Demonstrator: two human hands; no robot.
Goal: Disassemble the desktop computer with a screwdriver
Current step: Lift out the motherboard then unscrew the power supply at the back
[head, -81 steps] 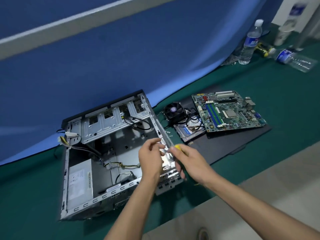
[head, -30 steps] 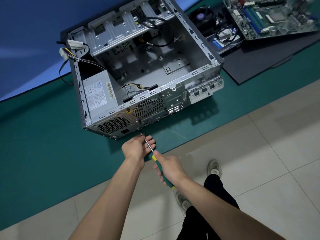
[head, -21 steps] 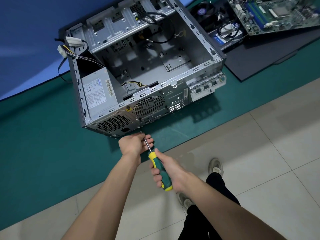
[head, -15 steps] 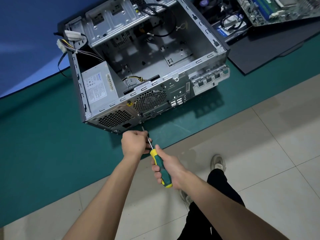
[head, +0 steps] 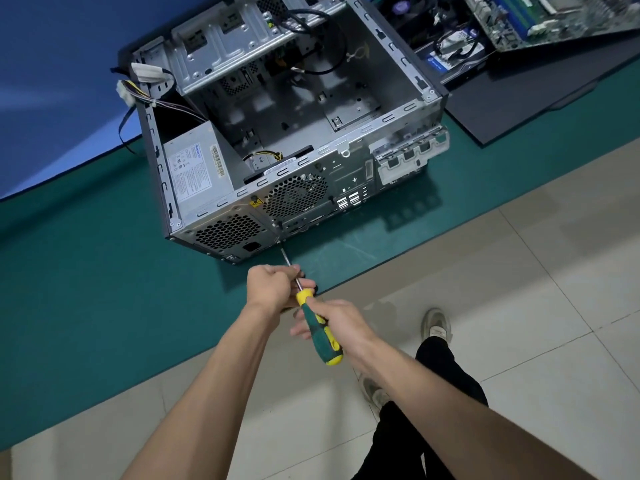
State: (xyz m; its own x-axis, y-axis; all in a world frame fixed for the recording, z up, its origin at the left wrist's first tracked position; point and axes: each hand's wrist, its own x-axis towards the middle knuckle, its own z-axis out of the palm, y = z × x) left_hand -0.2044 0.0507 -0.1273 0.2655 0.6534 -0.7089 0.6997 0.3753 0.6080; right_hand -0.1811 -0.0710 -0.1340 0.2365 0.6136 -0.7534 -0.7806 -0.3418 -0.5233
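An open grey computer case (head: 398,81) lies on its side on the green mat, its rear panel facing me. The power supply (head: 195,171) sits inside at the left. My right hand (head: 341,323) grips the green and yellow handle of a screwdriver (head: 318,330). My left hand (head: 273,289) pinches the metal shaft just ahead of the handle. The shaft points up and left, and its tip meets the rear panel's lower edge beside the power supply grille (head: 227,233).
A motherboard (head: 554,19), a hard drive (head: 453,55) and a cooler fan (head: 401,12) lie on a black panel (head: 519,95) at the top right. Loose power cables (head: 138,88) hang off the case's far left corner. My feet stand on the tiled floor (head: 540,271).
I stepped back from the case's side wall to its rear panel. Over the last second both hands slid the screwdriver forward until its tip reached the panel's lower edge.
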